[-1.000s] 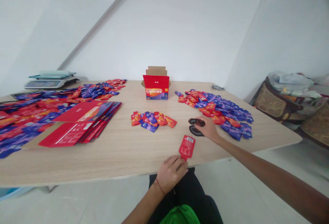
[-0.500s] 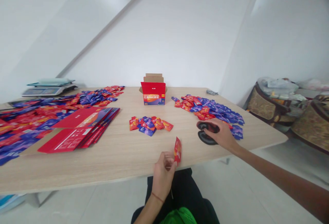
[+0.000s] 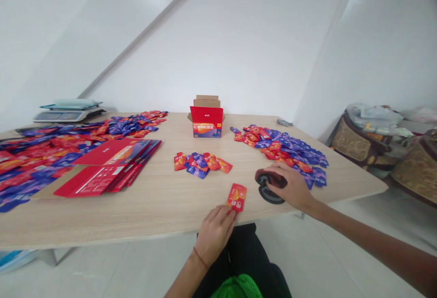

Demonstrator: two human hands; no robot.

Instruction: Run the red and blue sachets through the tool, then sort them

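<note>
My left hand (image 3: 215,233) rests at the table's near edge, fingers pinched on the lower end of a red sachet (image 3: 236,196) that lies flat on the wood. My right hand (image 3: 289,185) is closed over a black round device (image 3: 269,188) on the table, just right of the sachet. A small cluster of red and purple sachets (image 3: 202,162) lies further in, at the middle. An open red carton (image 3: 206,122) stands upright beyond it.
A pile of red and purple sachets (image 3: 285,150) lies right of centre, a larger spread (image 3: 51,150) on the left. Flat red cartons (image 3: 109,166) are stacked left of centre. A scale (image 3: 68,110) sits far left. Bags (image 3: 372,138) stand on the floor right.
The red sachet was lifted on edge in my left hand, then laid flat with its other face up. My right hand slid the black device a little nearer the table's edge.
</note>
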